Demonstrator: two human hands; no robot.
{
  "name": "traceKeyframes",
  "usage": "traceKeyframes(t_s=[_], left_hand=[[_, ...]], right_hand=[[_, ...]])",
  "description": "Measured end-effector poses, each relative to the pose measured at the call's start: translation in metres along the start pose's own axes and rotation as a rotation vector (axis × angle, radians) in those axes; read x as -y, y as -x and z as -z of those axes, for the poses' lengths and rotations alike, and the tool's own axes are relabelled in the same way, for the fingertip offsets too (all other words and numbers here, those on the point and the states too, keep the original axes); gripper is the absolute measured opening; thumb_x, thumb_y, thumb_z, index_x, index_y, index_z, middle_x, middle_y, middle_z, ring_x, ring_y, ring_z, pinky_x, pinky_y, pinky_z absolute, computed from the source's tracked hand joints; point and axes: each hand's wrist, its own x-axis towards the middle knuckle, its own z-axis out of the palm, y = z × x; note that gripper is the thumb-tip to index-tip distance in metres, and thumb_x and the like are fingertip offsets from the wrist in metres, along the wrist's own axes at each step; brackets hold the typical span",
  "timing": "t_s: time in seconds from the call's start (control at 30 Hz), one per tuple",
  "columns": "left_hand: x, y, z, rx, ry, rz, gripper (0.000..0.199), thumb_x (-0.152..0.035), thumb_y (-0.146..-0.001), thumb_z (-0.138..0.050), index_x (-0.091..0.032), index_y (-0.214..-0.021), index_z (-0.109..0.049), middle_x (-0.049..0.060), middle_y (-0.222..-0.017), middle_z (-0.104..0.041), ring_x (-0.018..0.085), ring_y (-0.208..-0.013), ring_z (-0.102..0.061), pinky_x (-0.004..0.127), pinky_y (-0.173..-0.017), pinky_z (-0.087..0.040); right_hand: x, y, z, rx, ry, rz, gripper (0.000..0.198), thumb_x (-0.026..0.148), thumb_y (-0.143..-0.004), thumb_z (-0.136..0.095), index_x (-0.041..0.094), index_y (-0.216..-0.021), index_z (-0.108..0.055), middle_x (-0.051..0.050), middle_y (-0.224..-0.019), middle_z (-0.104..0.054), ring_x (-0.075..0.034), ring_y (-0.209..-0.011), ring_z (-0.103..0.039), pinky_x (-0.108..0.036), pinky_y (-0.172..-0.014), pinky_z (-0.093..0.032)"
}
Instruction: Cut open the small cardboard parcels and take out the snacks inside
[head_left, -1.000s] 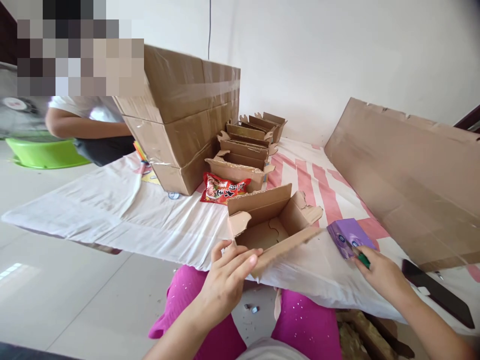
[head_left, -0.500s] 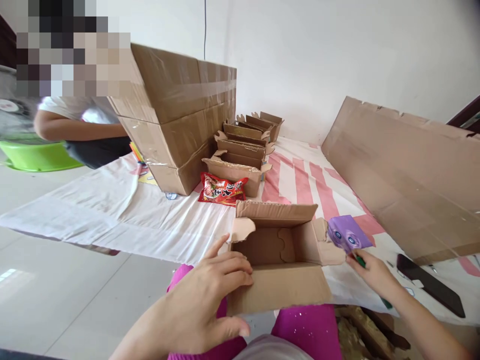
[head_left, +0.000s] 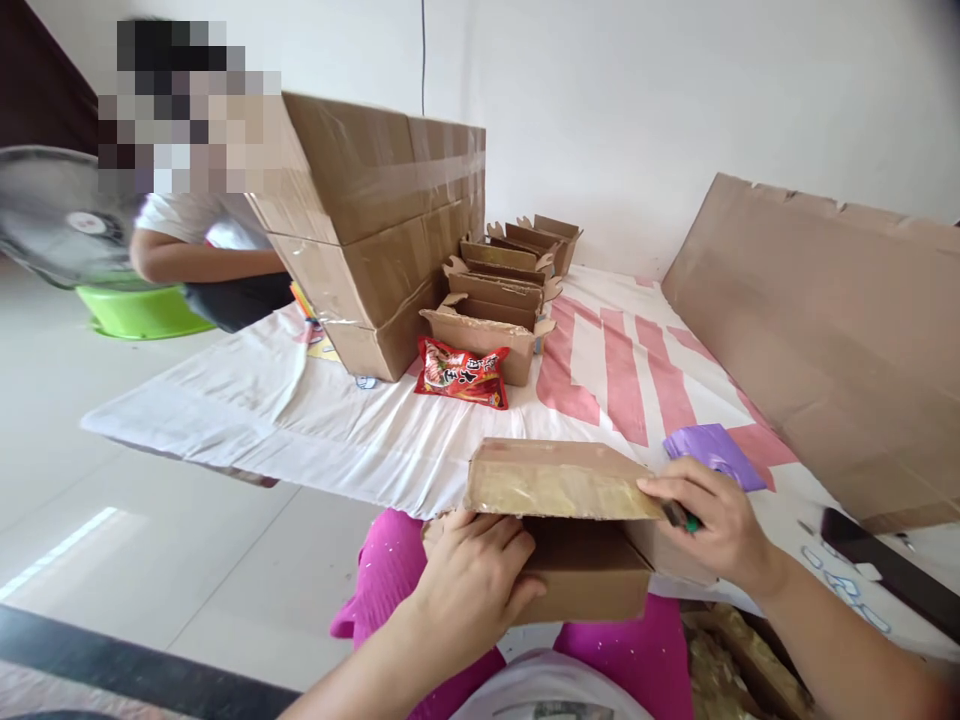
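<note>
An open cardboard box [head_left: 577, 595] rests by the table's near edge, above my lap. Its far flap [head_left: 555, 480], with strips of tape along it, leans over the opening. My left hand [head_left: 480, 560] grips the box at its left side, fingers over the edge under the flap and thumb near the front wall. At the flap's right corner is my right hand [head_left: 712, 520], fingertips touching the cardboard. It also holds a slim tool [head_left: 682, 516] with a green part; most of it is hidden in the fist. A purple packet [head_left: 716, 450] lies just behind that hand.
A red food packet [head_left: 461, 375] lies before a row of open boxes [head_left: 487, 325]. Stacked taped cartons [head_left: 375, 180] stand left, with a person beyond. A large cardboard sheet [head_left: 817, 340] stands right, a dark phone [head_left: 892, 570] near it. A fan [head_left: 67, 225] is far left.
The far flap has tipped toward me over the box opening. My right hand moved from beside the purple packet to the flap's corner. My left hand shifted right and closed on the box's side.
</note>
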Motion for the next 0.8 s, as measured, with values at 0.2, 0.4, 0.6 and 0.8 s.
traceKeyframes(t_s=[0.2, 0.4, 0.6, 0.8], left_hand=[[0.012, -0.006, -0.063, -0.076, 0.363, 0.132, 0.033, -0.022, -0.074, -0.074, -0.017, -0.105, -0.067, 0.015, -0.109, -0.069, 0.037, -0.112, -0.059, 0.048, -0.097, -0.042], [-0.003, -0.016, -0.104, -0.189, 1.813, 0.295, 0.049, -0.059, -0.078, -0.066, -0.019, -0.105, -0.062, 0.013, -0.110, -0.068, 0.031, -0.110, -0.062, 0.045, -0.090, -0.049], [0.002, -0.041, -0.107, -0.361, 2.021, 0.585, 0.043, -0.048, -0.075, -0.075, -0.015, -0.103, -0.065, 0.009, -0.098, -0.073, 0.023, -0.089, -0.069, 0.039, -0.082, -0.056], [-0.003, -0.043, -0.113, -0.431, 1.991, 0.631, 0.046, -0.048, -0.074, -0.075, -0.014, -0.104, -0.065, 0.008, -0.097, -0.073, 0.023, -0.084, -0.070, 0.037, -0.075, -0.059]], right_hand=[[0.001, 0.020, -0.007, -0.101, 0.210, 0.202, 0.043, 0.008, -0.084, -0.051, 0.024, -0.123, -0.061, -0.003, -0.079, -0.058, -0.015, -0.068, -0.056, -0.029, -0.063, -0.050], [-0.015, 0.049, -0.027, 0.039, 0.265, 0.040, 0.040, 0.005, -0.085, -0.050, 0.024, -0.116, -0.066, -0.003, -0.083, -0.060, -0.013, -0.073, -0.060, -0.025, -0.065, -0.051], [-0.008, 0.077, -0.022, 0.336, 0.194, -0.302, 0.037, 0.032, -0.092, -0.055, 0.027, -0.129, -0.058, -0.002, -0.087, -0.060, -0.014, -0.073, -0.062, -0.027, -0.067, -0.052], [0.034, 0.072, -0.013, 0.000, -0.008, -0.688, 0.039, 0.049, -0.099, -0.029, 0.021, -0.108, -0.056, -0.006, -0.088, -0.061, -0.018, -0.075, -0.060, -0.029, -0.065, -0.050]])
